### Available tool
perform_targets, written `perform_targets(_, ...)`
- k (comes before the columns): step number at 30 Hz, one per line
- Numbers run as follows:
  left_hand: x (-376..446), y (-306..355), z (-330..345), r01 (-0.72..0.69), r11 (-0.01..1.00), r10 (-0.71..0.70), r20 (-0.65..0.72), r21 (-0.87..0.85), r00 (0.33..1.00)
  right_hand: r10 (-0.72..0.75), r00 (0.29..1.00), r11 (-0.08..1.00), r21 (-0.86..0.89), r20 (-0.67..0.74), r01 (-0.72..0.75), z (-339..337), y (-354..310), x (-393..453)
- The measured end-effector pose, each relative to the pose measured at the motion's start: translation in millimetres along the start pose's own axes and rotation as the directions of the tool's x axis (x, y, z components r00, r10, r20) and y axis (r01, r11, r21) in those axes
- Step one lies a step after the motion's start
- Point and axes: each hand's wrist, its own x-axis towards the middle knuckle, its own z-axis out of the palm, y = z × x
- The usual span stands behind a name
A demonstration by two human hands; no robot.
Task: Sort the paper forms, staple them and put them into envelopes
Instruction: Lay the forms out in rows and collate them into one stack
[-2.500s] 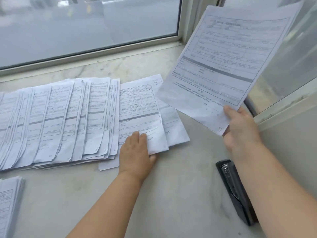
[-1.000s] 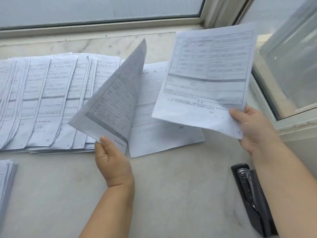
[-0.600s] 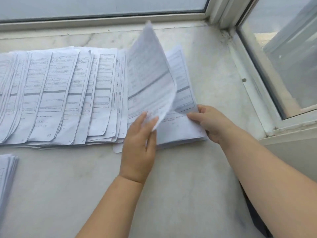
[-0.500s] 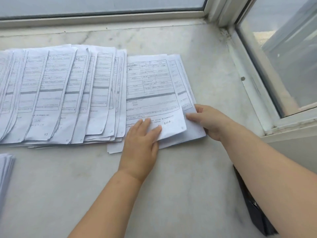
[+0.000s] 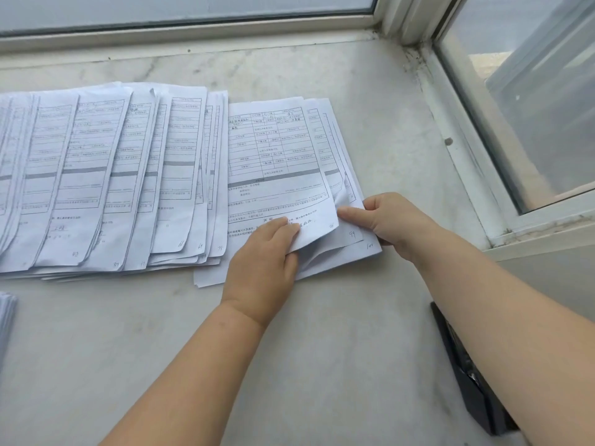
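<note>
Printed paper forms lie fanned in a long overlapping row (image 5: pixel 96 175) across the marble sill. At the row's right end sits a small stack with one form on top (image 5: pixel 273 162). My left hand (image 5: pixel 264 262) pinches the lower edge of that top form and lifts its corner. My right hand (image 5: pixel 396 220) pinches the lower right corner of the sheets underneath (image 5: pixel 354 235), with hand-written numbers showing near their corners.
A black stapler (image 5: pixel 473 378) lies on the marble sill (image 5: pixel 322 349) at the lower right, partly hidden by my right forearm. Another pile of forms (image 5: pixel 6 320) pokes in at the left edge. Window frames (image 5: pixel 476 162) bound the sill at the back and right.
The sheet my right hand held up has gone down onto the right-end stack. My left hand laid its raised form flat on top, and now curls its lower corner up.
</note>
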Motion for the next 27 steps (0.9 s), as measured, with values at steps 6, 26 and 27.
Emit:
perform_targets(6, 0, -1, 4, -0.012, 1.000, 0.013, -0.027, 0.016, 1.000, -0.048, 0.998, 0.991, -0.129, -0.039, 0.043, 2, 0, 4)
perform_targets(26, 3, 1, 6, -0.029, 0.998, 0.036, -0.118, 0.064, 0.992, -0.050, 0.997, 0.987, -0.153, -0.053, 0.041, -5, -10, 6)
perform_targets(27, 3, 1, 6, -0.029, 0.997, 0.036, -0.115, 0.066, 0.993, -0.054, 0.997, 0.986, -0.158, -0.053, 0.045, -7, -9, 6)
